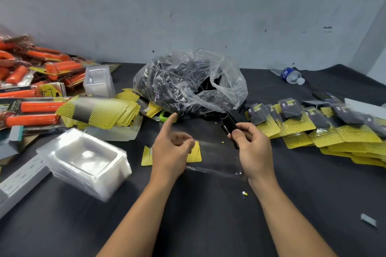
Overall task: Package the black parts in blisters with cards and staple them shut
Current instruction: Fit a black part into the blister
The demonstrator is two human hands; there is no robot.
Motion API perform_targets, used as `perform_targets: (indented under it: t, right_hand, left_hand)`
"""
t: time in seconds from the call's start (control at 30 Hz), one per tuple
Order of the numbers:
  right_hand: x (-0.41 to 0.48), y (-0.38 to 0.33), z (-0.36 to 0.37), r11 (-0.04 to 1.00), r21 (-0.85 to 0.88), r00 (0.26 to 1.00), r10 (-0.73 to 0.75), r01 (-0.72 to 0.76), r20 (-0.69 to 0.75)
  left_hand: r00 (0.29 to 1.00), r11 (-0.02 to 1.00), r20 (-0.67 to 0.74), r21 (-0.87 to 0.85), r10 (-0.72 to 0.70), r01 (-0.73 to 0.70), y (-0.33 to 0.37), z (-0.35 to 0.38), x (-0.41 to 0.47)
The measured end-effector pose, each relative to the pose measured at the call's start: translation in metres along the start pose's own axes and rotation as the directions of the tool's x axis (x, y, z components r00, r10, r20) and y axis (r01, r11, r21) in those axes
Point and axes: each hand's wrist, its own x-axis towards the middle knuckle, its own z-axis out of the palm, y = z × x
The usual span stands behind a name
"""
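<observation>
**Right hand has a black part, left hand empty over the card**

Table [208,225]: dark cloth top, runs the full width, grey wall behind.

Clear plastic bag [188,81]: biggest item, back centre, crumpled, full of dark parts, mouth facing the right side.

Orange-handled packs [39,106]: heaped at far left, spilling onto the table edge.

Finished packs [313,123]: row on the right, yellow dotted cards with dark parts under clear blisters, overlapping each other.

Stack of empty blisters [85,158]: front left, nested, cavity up. A second, smaller stack sits behind it near the orange packs.

Loose yellow cards [108,112]: fanned pile between the blister stack and the bag.

Left hand [173,148]: empty, fingers loosely spread, index pointing up toward the bag, hovering over the card below it.

Right hand [252,144]: closed around a black part [228,122], tube-shaped, open end tilted up and left, held just in front of the bag.

Single card [194,152]: flat on the cloth under the left hand, partly hidden. A clear blister lies beside it to the right; edges hard to make out.

Water bottle [290,75]: lying on its side, back right.

Staple strip [368,220]: front right, blurred.
</observation>
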Motion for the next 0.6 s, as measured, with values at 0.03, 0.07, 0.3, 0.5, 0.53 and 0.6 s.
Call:
perform_targets:
  t: [0.03,0.07,0.3,0.5,0.53,0.6]
  right_hand:
    - [-0.001,-0.001,0.001,0.999,0.049,1.0,0.004,-0.005,0.003]
    - [-0.001,-0.002,0.001,0.996,0.091,1.0,0.006,-0.006,0.002]
    - [0.001,0.0,0.003,0.935,0.287,0.976,0.183,-0.209,0.114]
    - [0.001,0.0,-0.003,0.994,0.015,0.99,-0.111,0.11,0.082]
    - [0.0,-0.001,-0.004,0.981,-0.071,0.978,-0.17,0.18,0.123]
    - [0.002,-0.004,-0.006,0.962,-0.119,0.958,-0.22,0.244,0.185]
  left_hand:
    - [0.999,0.995,-0.052,-0.1,-0.008,0.003,0.001,0.0,0.002]
    - [0.995,0.977,-0.098,-0.215,-0.029,0.007,0.002,0.0,0.004]
    - [0.953,0.749,-0.104,-0.645,-0.284,0.153,0.009,-0.009,0.008]
    - [0.961,0.886,0.08,-0.374,-0.264,0.275,0.012,-0.008,0.001]
    - [0.966,0.922,0.109,-0.291,-0.234,0.256,0.011,-0.006,0.0]
    - [0.965,0.948,0.168,-0.217,-0.199,0.233,0.011,-0.003,-0.002]
